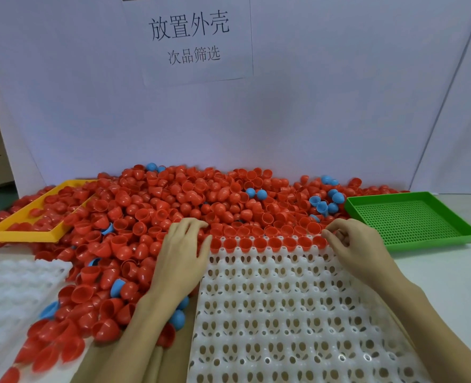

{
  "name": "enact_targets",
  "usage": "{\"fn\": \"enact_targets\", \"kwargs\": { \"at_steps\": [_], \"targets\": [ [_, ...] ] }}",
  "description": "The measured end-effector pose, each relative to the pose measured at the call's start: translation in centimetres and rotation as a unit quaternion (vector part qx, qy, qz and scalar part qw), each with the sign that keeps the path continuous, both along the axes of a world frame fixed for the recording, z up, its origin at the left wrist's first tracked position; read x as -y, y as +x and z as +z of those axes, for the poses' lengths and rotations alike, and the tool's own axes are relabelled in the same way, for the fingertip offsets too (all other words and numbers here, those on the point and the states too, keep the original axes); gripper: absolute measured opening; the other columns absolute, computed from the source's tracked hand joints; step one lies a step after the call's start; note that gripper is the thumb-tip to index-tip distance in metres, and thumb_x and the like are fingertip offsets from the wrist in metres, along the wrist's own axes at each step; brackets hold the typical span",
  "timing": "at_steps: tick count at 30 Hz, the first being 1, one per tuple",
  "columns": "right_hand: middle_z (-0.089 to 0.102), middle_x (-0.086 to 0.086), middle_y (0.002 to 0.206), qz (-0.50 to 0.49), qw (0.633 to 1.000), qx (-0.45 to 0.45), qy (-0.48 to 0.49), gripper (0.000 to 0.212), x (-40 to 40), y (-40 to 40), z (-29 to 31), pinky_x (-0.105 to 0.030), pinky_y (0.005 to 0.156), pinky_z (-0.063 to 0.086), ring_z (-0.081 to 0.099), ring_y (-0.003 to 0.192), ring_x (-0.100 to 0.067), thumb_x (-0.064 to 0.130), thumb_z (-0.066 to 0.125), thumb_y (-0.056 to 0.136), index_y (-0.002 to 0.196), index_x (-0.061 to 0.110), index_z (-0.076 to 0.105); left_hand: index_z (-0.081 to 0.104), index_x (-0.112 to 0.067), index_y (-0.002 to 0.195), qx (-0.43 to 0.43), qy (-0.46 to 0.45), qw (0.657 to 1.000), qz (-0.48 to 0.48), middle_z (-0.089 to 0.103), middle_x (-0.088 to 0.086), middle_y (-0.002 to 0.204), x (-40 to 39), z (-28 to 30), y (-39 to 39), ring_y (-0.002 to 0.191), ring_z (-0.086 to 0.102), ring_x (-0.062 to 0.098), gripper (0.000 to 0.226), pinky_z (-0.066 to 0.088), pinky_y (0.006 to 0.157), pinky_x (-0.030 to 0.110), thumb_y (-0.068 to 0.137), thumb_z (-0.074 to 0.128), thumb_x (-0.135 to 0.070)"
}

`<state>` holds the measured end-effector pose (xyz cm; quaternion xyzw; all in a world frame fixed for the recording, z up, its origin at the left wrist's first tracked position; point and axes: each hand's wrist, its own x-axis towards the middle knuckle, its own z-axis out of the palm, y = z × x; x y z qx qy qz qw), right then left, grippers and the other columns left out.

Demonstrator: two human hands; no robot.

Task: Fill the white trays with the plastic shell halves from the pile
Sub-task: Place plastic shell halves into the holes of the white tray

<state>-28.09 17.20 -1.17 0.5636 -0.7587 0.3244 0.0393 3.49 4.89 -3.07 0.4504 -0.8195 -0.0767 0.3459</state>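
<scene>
Shells fill only the far row of the white tray [298, 313]; my left hand [182, 252] rests flat on the red pile [173, 205] to rake, while my right hand [353, 244] pinches the row's end shell [324, 239] to seat it.

I observe a white cell tray [298, 313] at the table's near edge, its far row filled with red shell halves [259, 243], open sides up. The left hand [180, 252] rests flat on the pile [173, 205] at the tray's far-left corner; the right hand [358, 247], fingers curled, touches the far-right corner. A yellow tray [24, 233] lies left, a green perforated tray [411, 219] right, a second white tray [10, 288] near-left.
</scene>
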Motion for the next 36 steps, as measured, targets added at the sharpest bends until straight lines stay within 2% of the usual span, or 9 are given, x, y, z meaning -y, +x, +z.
{"fn": "enact_targets", "kwargs": {
  "at_steps": [3, 6, 10, 16, 18, 20, 26, 31, 36],
  "targets": [
    [0.064, 0.002, 0.082, 0.018, 1.000, 0.005, -0.003, 0.009, 0.1, 0.6, 0.1, -0.020, 0.063, 0.038, 0.057, 0.074, -0.011, 0.021, 0.070, 0.099, 0.094, 0.015, 0.076, 0.061, -0.015, 0.139, 0.106, -0.003, 0.993, 0.061, 0.040, 0.006, 0.163, 1.3, -1.0, 1.0, 0.152, 0.032, 0.023, 0.040, 0.029, 0.120, 0.042, 0.107, 0.053, -0.038],
    [0.064, 0.004, 0.082, 0.033, 0.999, 0.019, -0.007, 0.008, 0.0, 1.0, 0.2, -0.019, 0.064, 0.040, 0.058, 0.074, -0.009, 0.022, 0.070, 0.099, 0.093, 0.019, 0.075, 0.056, -0.013, 0.140, 0.157, 0.028, 0.982, 0.102, 0.018, 0.013, 0.173, 1.9, -1.7, 1.1, 0.160, 0.013, 0.028, 0.052, 0.022, 0.124, 0.043, 0.108, 0.039, -0.051],
    [0.066, 0.008, 0.082, 0.043, 0.998, 0.040, -0.007, 0.009, -0.1, 1.2, 0.2, -0.014, 0.063, 0.038, 0.059, 0.075, -0.006, 0.025, 0.070, 0.099, 0.091, 0.023, 0.075, 0.060, -0.009, 0.138, 0.163, 0.022, 0.978, 0.127, 0.038, 0.015, 0.163, 2.2, -2.0, 1.2, 0.150, 0.032, 0.030, 0.057, 0.030, 0.119, 0.043, 0.107, 0.041, -0.052],
    [0.068, 0.009, 0.077, 0.068, 0.995, 0.079, -0.008, 0.011, -0.2, 1.5, 0.6, -0.011, 0.065, 0.045, 0.061, 0.072, -0.005, 0.026, 0.070, 0.099, 0.089, 0.025, 0.076, 0.072, -0.009, 0.117, 0.049, -0.121, 0.988, 0.079, 0.066, 0.006, 0.127, 1.2, -0.7, 0.6, 0.124, 0.057, 0.030, 0.024, 0.036, 0.111, 0.048, 0.096, 0.073, -0.022],
    [0.070, 0.008, 0.072, 0.095, 0.989, 0.113, 0.005, 0.011, -0.4, 1.9, 1.2, -0.015, 0.062, 0.048, 0.063, 0.067, -0.006, 0.027, 0.071, 0.098, 0.089, 0.029, 0.076, 0.073, -0.016, 0.110, -0.004, -0.151, 0.988, 0.014, 0.068, -0.002, 0.119, 0.5, 0.2, 0.2, 0.118, 0.059, 0.022, 0.019, 0.035, 0.110, 0.040, 0.092, 0.079, -0.019],
    [0.074, 0.009, 0.080, 0.154, 0.970, 0.185, 0.036, 0.008, -0.7, 2.6, 1.8, -0.021, 0.064, 0.053, 0.068, 0.067, -0.008, 0.027, 0.070, 0.098, 0.095, 0.031, 0.076, 0.072, -0.020, 0.105, -0.080, -0.101, 0.987, -0.091, 0.066, -0.012, 0.113, -0.9, 1.1, -0.5, 0.112, 0.061, 0.009, 0.016, 0.042, 0.105, 0.028, 0.091, 0.080, -0.020],
    [0.077, -0.005, 0.107, 0.311, 0.878, 0.355, 0.078, 0.035, -1.6, 5.9, 2.8, -0.029, 0.072, 0.061, 0.077, 0.095, -0.024, 0.038, 0.072, 0.095, 0.129, 0.032, 0.066, 0.070, -0.023, 0.102, -0.165, 0.081, 0.938, -0.294, 0.068, -0.009, 0.108, -5.1, 1.8, -3.2, 0.105, 0.068, 0.020, 0.019, 0.054, 0.091, 0.023, 0.090, 0.083, -0.017],
    [0.078, -0.001, 0.106, 0.332, 0.884, 0.318, 0.080, 0.019, -1.6, 6.3, 2.6, -0.031, 0.074, 0.061, 0.077, 0.096, -0.022, 0.032, 0.072, 0.098, 0.116, 0.027, 0.074, 0.061, -0.025, 0.112, -0.156, 0.098, 0.939, -0.291, 0.066, -0.009, 0.110, -5.7, 1.2, -3.6, 0.109, 0.066, 0.021, 0.033, 0.052, 0.095, 0.024, 0.089, 0.081, -0.011],
    [0.074, 0.006, 0.118, 0.325, 0.895, 0.296, 0.076, 0.032, -1.6, 5.8, 2.7, -0.031, 0.079, 0.061, 0.075, 0.102, -0.017, 0.024, 0.080, 0.092, 0.120, 0.036, 0.071, 0.058, -0.034, 0.123, -0.188, 0.112, 0.942, -0.254, 0.064, -0.014, 0.122, -5.4, 1.3, -3.5, 0.120, 0.064, 0.014, 0.045, 0.052, 0.098, 0.022, 0.088, 0.085, -0.028]
  ]
}}
